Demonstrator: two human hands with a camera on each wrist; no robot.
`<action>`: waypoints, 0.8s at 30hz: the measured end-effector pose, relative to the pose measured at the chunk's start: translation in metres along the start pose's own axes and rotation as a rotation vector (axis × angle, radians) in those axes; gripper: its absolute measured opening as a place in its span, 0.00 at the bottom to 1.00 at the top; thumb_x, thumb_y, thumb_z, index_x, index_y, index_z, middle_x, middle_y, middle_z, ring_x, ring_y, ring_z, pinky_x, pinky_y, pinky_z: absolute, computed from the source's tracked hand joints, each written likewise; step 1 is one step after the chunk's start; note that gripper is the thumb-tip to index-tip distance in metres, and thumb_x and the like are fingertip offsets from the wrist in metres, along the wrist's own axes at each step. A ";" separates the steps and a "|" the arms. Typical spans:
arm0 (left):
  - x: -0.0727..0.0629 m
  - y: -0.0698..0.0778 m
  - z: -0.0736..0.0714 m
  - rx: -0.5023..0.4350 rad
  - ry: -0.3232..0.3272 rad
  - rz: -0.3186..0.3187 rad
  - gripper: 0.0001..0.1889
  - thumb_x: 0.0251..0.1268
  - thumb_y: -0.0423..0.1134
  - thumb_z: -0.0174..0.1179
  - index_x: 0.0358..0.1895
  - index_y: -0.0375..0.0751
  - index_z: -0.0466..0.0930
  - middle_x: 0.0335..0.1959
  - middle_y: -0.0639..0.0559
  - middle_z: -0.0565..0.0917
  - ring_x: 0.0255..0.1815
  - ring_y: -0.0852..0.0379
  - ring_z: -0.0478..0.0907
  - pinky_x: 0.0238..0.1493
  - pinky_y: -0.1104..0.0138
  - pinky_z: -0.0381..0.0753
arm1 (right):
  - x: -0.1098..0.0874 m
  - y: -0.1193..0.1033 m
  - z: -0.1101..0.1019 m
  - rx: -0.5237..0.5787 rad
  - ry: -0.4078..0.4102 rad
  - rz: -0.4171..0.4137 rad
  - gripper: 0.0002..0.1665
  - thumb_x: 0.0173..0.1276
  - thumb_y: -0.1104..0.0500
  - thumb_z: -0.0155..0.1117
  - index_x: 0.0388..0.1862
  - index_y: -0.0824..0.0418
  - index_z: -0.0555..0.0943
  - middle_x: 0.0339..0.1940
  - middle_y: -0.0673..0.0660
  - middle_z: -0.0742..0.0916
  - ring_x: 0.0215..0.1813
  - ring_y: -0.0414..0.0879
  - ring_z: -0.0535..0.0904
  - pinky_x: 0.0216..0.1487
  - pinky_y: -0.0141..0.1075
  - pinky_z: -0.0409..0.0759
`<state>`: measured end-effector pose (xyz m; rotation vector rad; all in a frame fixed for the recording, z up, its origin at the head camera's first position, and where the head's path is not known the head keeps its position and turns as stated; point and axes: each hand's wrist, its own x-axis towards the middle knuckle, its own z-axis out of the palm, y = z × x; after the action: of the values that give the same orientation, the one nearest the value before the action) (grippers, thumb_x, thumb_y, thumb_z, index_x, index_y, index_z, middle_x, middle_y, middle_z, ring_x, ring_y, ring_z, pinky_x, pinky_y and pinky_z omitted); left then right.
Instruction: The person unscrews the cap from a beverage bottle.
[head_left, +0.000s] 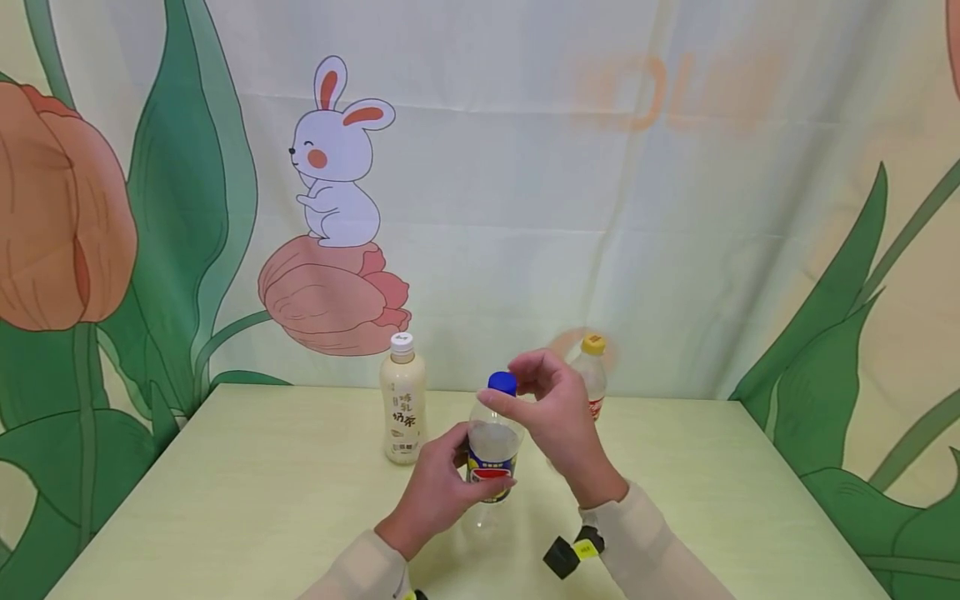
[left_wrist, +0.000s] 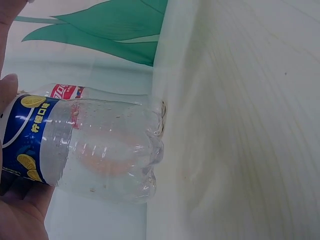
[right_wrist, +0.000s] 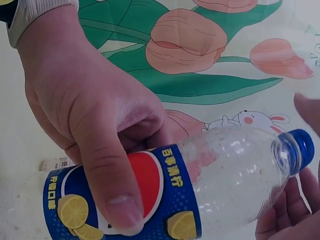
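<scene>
A clear plastic soda bottle (head_left: 495,437) with a blue lemon label and a blue cap (head_left: 502,382) stands nearly upright in front of me. My left hand (head_left: 431,487) grips it round the label, with the thumb (right_wrist: 117,200) lying across the front. Around the cap is my right hand (head_left: 562,412), its thumb and fingers spread on either side; in the right wrist view gaps show between them and the cap (right_wrist: 298,150). The bottle's clear base (left_wrist: 145,165) is below the left hand, close over the table.
A milk tea bottle (head_left: 403,400) with a white cap stands behind and left. Behind the right hand stands a clear bottle (head_left: 591,371) with a yellow cap and red label, partly hidden. The pale table (head_left: 262,492) ends at a printed curtain (head_left: 487,208).
</scene>
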<state>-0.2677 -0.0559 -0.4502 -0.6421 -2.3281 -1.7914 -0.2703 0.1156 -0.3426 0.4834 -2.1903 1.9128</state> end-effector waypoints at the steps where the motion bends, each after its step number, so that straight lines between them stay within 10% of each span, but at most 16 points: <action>1: 0.000 0.000 0.000 0.001 -0.002 -0.004 0.32 0.52 0.47 0.80 0.61 0.51 0.77 0.56 0.55 0.86 0.57 0.55 0.85 0.63 0.59 0.83 | -0.001 0.000 0.001 -0.014 0.024 0.002 0.25 0.56 0.55 0.83 0.47 0.58 0.79 0.42 0.56 0.84 0.47 0.51 0.79 0.49 0.37 0.81; 24: 0.002 -0.001 0.001 0.008 -0.005 -0.003 0.32 0.53 0.47 0.80 0.61 0.51 0.76 0.57 0.55 0.85 0.57 0.55 0.84 0.64 0.59 0.83 | -0.003 -0.009 0.003 -0.079 0.097 -0.007 0.20 0.53 0.51 0.85 0.41 0.56 0.87 0.38 0.54 0.90 0.43 0.50 0.83 0.41 0.35 0.82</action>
<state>-0.2703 -0.0549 -0.4508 -0.6427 -2.3391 -1.7828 -0.2641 0.1116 -0.3363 0.3763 -2.1891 1.7991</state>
